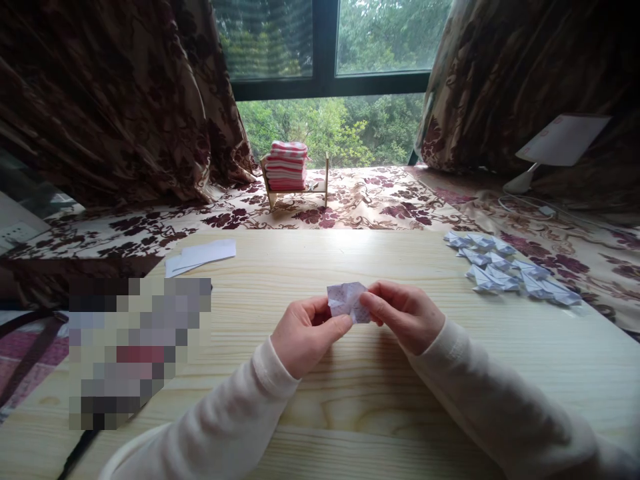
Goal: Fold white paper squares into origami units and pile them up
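Note:
A small piece of folded paper (345,298), whitish with creases, is held up above the wooden table (320,413). My left hand (307,333) pinches its lower left side between thumb and fingers. On the right side, my right hand (405,313) has its thumb and fingertips closed on the same paper. Parts of the fingers behind the paper are hidden. Several folded paper pieces (493,277) lie grouped at the table's far right. A few flat white paper strips (200,257) lie overlapping at the far left.
On the table's left is a pixelated object (140,353) with a dark cord. Behind the table, a small wooden rack (293,192) holds folded pink-striped cloth (287,167) on the patterned windowsill cover (375,200). A white lamp (560,143) stands at the right.

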Tool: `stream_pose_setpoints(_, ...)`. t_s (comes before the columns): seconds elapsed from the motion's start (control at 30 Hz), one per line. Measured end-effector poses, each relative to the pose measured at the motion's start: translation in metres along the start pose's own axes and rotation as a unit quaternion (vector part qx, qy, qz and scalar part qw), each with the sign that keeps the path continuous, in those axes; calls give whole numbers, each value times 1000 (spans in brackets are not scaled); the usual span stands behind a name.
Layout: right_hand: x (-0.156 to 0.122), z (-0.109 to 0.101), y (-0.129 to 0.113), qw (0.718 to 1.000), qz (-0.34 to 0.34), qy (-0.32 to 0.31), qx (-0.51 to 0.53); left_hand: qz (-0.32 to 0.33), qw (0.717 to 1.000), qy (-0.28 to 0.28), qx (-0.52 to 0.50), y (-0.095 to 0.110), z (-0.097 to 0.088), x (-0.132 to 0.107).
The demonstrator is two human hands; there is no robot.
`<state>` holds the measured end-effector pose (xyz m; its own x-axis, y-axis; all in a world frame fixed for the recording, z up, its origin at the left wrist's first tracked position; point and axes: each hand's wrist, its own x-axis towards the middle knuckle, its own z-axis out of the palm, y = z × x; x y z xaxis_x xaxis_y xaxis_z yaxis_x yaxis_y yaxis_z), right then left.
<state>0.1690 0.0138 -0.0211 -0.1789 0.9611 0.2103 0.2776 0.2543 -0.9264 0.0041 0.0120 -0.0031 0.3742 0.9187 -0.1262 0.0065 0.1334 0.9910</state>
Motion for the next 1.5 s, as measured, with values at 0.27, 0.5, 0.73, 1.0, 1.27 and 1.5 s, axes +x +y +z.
stream_pose_setpoints(0.27,-2,4,-2,1000,13,-23,8,2,998,47,33,-11,-1,4)
stream_pose_setpoints(0.5,-5,15,6,996,-64,-58,-11,18,999,41,16,-8,2,2)
stream_pose_setpoints(0.73,-8,16,7,994,-76,-78,3,14,999,36,2,-8,0,3)
stream_pose_setpoints(1.0,0,1,9,999,-38,10,16,5,984,144,-101,-23,6,14)
stream_pose_setpoints(1.27,5,-13,6,998,-35,47,11,-58,986,56,-148,-1,16,21)
stream_pose_setpoints(1.5,6,-10,14,998,-17,35,46,-13,999,27,-29,-10,1,22)
